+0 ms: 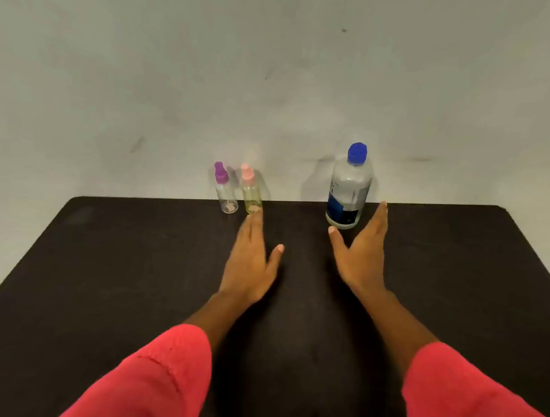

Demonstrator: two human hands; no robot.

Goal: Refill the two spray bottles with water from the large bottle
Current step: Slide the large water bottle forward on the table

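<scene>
Sleeves (155,380); left hand (249,265) by spray bottles (251,193); right hand (362,258) by large bottle (349,188).

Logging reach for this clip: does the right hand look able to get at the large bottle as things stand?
Probably yes. The right hand lies open just in front of the large bottle, thumb and fingers spread to either side of its base; nothing stands between them.
</scene>
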